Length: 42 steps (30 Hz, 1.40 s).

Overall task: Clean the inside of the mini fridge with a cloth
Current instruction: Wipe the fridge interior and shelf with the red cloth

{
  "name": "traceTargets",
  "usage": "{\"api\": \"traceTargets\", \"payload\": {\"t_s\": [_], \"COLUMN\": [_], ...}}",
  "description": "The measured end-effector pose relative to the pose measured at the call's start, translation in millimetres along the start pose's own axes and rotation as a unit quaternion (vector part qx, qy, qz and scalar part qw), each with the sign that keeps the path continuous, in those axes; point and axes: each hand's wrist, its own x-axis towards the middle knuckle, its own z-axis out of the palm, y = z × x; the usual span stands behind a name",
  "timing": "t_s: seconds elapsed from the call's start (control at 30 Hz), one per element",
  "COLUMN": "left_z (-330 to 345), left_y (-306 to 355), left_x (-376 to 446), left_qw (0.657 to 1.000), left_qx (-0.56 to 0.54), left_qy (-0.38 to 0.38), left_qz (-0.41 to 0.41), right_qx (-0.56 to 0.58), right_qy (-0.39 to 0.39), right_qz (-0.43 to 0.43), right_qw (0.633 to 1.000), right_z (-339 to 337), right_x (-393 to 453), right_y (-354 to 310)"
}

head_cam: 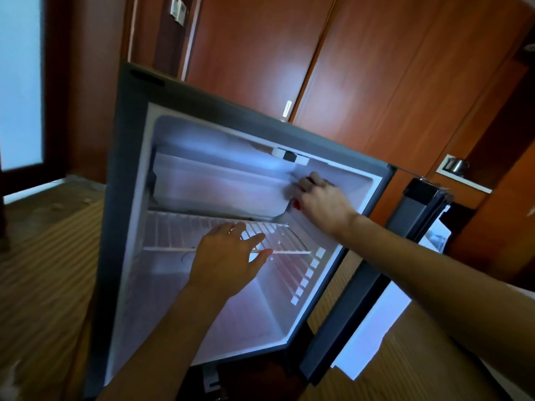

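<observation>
The dark grey mini fridge [127, 157] stands open, its white inside lit. My left hand [228, 256] lies flat with straight fingers on the front of the white wire shelf [179, 230]. My right hand [321, 201] is up at the right end of the freezer compartment [220, 186], its fingers curled round a small red cloth [296, 204], most of which is hidden by the hand. The hand and its fingertips are blurred.
The fridge door [376, 285] hangs open to the right. Brown wooden cupboard doors [376, 82] rise behind the fridge, with a metal handle [456, 166] at the right. Striped carpet [37, 270] lies around the fridge and a frosted window [20, 82] is at the far left.
</observation>
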Motion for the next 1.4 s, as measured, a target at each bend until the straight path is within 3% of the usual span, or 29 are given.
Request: {"api": "traceTargets", "payload": {"t_s": [0.1, 0.2, 0.43, 0.63, 0.8, 0.9, 1.03, 1.27, 1.4], "left_z": [-1, -2, 0, -1, -1, -1, -3, 2, 2], "left_y": [0, 1, 0, 0, 0, 1, 1, 0, 0], "left_x": [-1, -1, -1, 0, 0, -2, -1, -1, -1], "left_qw": [1.000, 1.000, 1.000, 1.000, 1.000, 1.000, 1.000, 1.000, 1.000], "left_qx": [0.004, -0.003, 0.008, 0.006, 0.013, 0.014, 0.002, -0.005, 0.000], "left_qy": [0.004, -0.009, 0.004, 0.002, 0.013, 0.008, 0.001, 0.016, 0.006], "left_qz": [0.000, -0.004, 0.000, -0.011, -0.006, -0.004, -0.006, -0.006, -0.015], "right_qx": [0.046, 0.052, 0.016, 0.080, 0.055, 0.064, 0.068, -0.018, 0.046], "right_qy": [-0.049, -0.043, -0.008, -0.055, -0.039, -0.062, -0.080, -0.024, -0.018], "right_qz": [-0.031, -0.089, 0.038, -0.011, 0.055, 0.019, -0.096, 0.006, -0.070], "right_qw": [0.997, 0.994, 0.999, 0.995, 0.996, 0.996, 0.990, 1.000, 0.996], "right_z": [16, 12, -18, -2, -16, -6, 6, -17, -9], "right_x": [-18, -48, -5, -28, 0, -20, -51, -4, -44], "right_y": [-21, -20, 24, -11, 15, -3, -24, 20, 1]}}
